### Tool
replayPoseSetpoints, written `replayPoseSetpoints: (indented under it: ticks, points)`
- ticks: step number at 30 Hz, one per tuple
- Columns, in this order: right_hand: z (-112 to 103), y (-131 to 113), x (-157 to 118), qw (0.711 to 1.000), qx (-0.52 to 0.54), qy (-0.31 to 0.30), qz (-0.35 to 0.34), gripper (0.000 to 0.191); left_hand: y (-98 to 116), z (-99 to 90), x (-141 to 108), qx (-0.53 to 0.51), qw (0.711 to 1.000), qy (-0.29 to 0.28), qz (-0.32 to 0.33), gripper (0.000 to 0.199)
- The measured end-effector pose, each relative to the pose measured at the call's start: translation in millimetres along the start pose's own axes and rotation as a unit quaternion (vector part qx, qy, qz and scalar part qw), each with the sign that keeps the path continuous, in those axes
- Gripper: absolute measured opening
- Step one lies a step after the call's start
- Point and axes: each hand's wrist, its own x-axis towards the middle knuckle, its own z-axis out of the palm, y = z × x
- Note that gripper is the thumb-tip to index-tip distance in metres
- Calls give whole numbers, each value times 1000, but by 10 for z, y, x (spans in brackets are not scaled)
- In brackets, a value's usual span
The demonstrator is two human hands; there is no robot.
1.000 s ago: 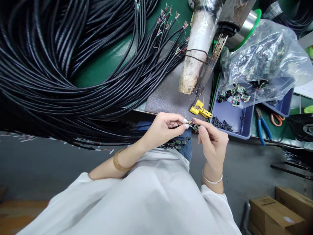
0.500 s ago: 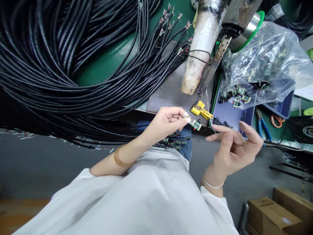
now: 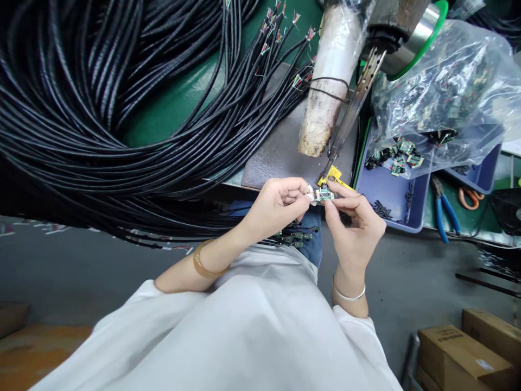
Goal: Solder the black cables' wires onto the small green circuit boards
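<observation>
My left hand [image 3: 285, 200] is closed in a pinch on the thin wires at a cable's end, with white wrapping on a fingertip. A small green circuit board [image 3: 324, 194] sticks out to the right of that pinch. My right hand [image 3: 357, 220] has its thumb and fingers closed on the board's right end. Just beyond the fingers, a yellow clip-like piece [image 3: 334, 175] lies partly covered by them. The tip of a soldering iron [image 3: 352, 117] points down at this yellow piece from above.
Many black cables [image 3: 163, 157] with stripped ends cover the left. A white wrapped tube [image 3: 325, 103] stands beside the iron. Right are a solder spool [image 3: 415, 41], a purple tray [image 3: 419, 212], a plastic bag [image 3: 443, 81] of boards, blue pliers [image 3: 443, 214] and orange-handled scissors [image 3: 468, 198].
My right hand has moved left from beside the purple tray, and its spread fingers have closed on the circuit board. My left hand stays almost in place, still pinching the wires.
</observation>
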Motion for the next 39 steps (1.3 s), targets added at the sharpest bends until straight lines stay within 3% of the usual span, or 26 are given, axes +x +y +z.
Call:
replayPoseSetpoints:
  ticks: [9,21,27,30,33,39]
  points:
    - [-53,-14,166,998,9,-62,-26,8,120,-19,57,-35,999,-17,-1,20]
    - [-52,4,279,995,4,-79,-67,14,124,6,124,-4,1000,28,14,16]
    - [-58,0,305,996,25,-72,-38,11,148,31,137,-15,999,38,15,20]
    - [-85,-27,279,999,5,-39,-24,5,114,20,129,-50,999,7,-9,15]
    - [-132,-72,226,995,-63,4,-82,8,83,-4,109,-70,996,-41,-26,17]
    - [-186,-85,171,982,-111,-94,-120,12,125,-22,55,-71,993,-84,-38,20]
